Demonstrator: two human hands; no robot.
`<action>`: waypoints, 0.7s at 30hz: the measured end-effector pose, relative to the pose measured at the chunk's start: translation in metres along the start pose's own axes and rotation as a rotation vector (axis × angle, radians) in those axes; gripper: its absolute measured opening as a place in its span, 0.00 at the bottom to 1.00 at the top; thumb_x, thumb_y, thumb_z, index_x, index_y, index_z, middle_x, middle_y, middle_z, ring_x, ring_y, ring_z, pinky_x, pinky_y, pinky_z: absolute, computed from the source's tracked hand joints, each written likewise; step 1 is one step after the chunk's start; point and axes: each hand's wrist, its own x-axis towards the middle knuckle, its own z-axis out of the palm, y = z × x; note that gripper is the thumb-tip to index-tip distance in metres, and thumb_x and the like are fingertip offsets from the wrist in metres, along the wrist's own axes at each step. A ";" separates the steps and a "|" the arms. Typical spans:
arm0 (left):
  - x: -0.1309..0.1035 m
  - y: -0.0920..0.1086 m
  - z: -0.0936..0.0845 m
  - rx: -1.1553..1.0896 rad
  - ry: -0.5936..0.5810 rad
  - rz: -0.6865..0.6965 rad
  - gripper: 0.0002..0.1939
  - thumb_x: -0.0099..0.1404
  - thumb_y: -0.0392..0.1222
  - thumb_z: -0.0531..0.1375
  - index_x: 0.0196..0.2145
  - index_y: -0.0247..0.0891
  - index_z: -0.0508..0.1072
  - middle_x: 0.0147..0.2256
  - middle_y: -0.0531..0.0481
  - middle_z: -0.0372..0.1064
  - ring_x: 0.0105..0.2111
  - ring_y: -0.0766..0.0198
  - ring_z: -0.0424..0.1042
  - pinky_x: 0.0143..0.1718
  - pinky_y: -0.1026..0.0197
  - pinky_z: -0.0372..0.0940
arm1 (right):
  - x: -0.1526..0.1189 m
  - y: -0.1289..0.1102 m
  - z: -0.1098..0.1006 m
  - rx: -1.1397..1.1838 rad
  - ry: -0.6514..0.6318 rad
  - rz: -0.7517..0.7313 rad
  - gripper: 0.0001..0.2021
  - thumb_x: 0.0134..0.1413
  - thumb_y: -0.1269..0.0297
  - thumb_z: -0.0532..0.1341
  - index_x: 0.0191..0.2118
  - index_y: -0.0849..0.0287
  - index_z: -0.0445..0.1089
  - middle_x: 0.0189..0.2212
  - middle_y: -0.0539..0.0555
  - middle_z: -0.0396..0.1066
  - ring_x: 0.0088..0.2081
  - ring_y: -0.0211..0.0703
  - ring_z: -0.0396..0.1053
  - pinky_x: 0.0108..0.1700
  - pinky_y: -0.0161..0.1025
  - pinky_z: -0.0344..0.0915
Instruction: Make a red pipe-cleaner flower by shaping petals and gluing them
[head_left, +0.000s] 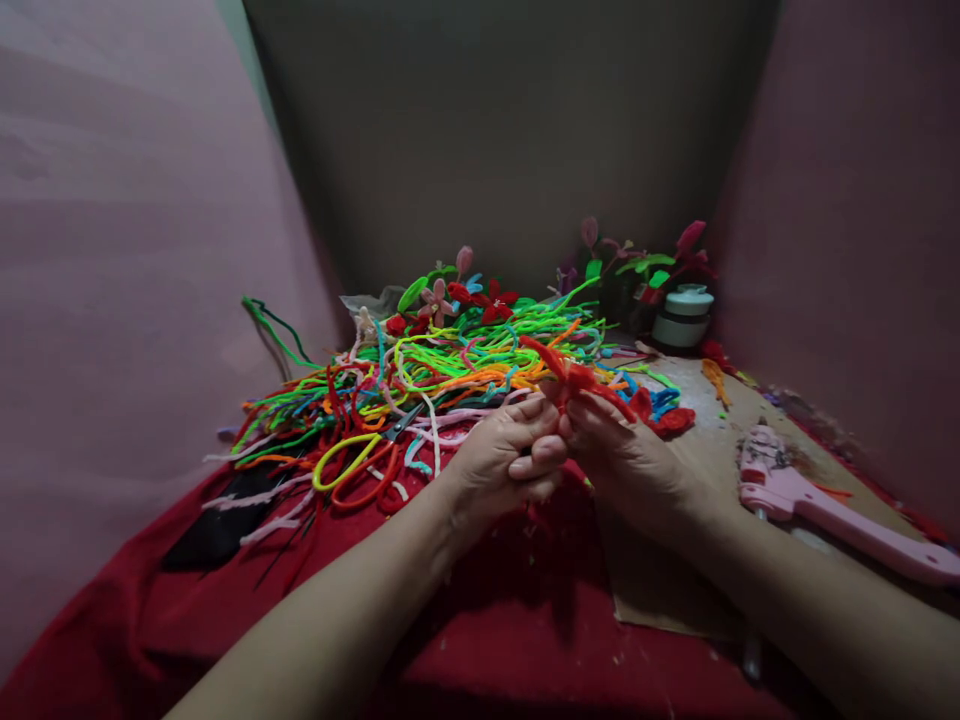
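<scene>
Both of my hands meet above the red cloth, at the near side of a heap of pipe cleaners. Between them is a red pipe-cleaner flower with pointed petals spreading up and to the right. My left hand has its fingers curled in, thumb and forefinger pinching at the flower's base. My right hand is closed on the flower from the right, its fingertips partly hidden. More red petals and blue pipe-cleaner pieces lie just beyond my right hand.
Scissors with yellow and red handles lie left of my hands, near a dark phone-like slab. A pink glue gun rests on a cardboard sheet at right. Behind stand finished flowers and a pale lidded jar. Pink walls flank the red cloth.
</scene>
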 end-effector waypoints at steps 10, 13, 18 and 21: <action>0.001 -0.001 0.005 0.345 0.081 0.057 0.09 0.61 0.45 0.57 0.31 0.36 0.65 0.19 0.59 0.57 0.12 0.77 0.51 0.14 0.71 0.50 | 0.001 -0.005 -0.003 -0.046 0.036 -0.022 0.06 0.44 0.60 0.65 0.25 0.55 0.71 0.21 0.48 0.66 0.27 0.40 0.62 0.30 0.38 0.59; 0.002 -0.009 0.006 0.737 0.253 0.264 0.09 0.60 0.45 0.57 0.29 0.36 0.65 0.22 0.55 0.61 0.17 0.73 0.59 0.19 0.68 0.55 | 0.003 -0.002 -0.007 -0.052 0.067 -0.026 0.06 0.44 0.59 0.65 0.30 0.54 0.73 0.25 0.49 0.71 0.31 0.42 0.65 0.31 0.38 0.60; 0.003 -0.019 0.004 1.066 0.418 0.518 0.06 0.61 0.40 0.54 0.30 0.38 0.68 0.22 0.56 0.59 0.21 0.72 0.56 0.24 0.68 0.53 | 0.001 0.005 -0.011 -0.093 0.096 -0.025 0.07 0.45 0.60 0.65 0.32 0.54 0.74 0.28 0.49 0.73 0.29 0.39 0.65 0.30 0.36 0.60; 0.005 -0.018 0.007 0.845 0.403 0.381 0.10 0.62 0.43 0.54 0.25 0.37 0.65 0.18 0.58 0.55 0.16 0.74 0.53 0.18 0.69 0.50 | 0.000 0.005 -0.010 -0.129 0.083 -0.051 0.08 0.44 0.60 0.66 0.33 0.55 0.75 0.28 0.49 0.73 0.28 0.38 0.65 0.29 0.36 0.60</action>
